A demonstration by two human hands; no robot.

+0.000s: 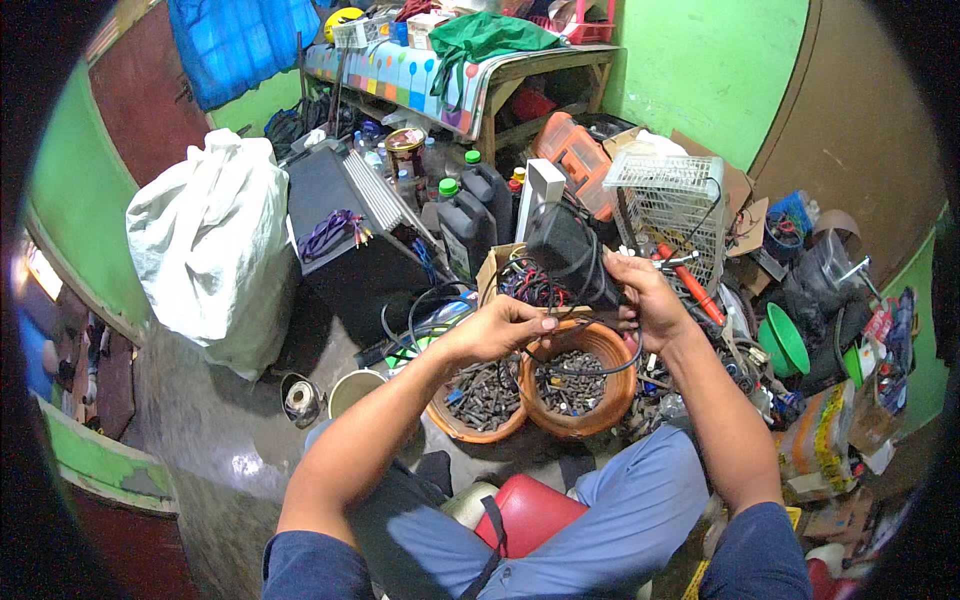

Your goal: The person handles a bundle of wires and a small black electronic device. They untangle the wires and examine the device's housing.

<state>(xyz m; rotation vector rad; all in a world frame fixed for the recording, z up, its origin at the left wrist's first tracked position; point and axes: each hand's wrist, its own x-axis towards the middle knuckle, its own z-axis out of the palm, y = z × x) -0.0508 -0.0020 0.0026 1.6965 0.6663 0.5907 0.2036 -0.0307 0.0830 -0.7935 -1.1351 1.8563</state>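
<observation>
My right hand (645, 295) grips a black boxy device (566, 248) by its right side, over the clay pots. Pinched in the fingers of my left hand (500, 328) is a thin black cable, which loops down and across toward my right hand. Below my hands stand two orange clay pots, the right one (627, 392) and the left one (468, 436), both holding many small dark pieces. Behind the right pot, a cardboard box (490, 272) contains tangled coloured wires. Whether the cable joins the device is hard to see.
A large white sack (215, 245) stands at left, beside a black box with a purple cable (330, 232) on it. Dark jugs with green caps (465, 225), an orange case (568, 160) and a white wire basket (668, 185) lie beyond. At right sits a green bowl (783, 341).
</observation>
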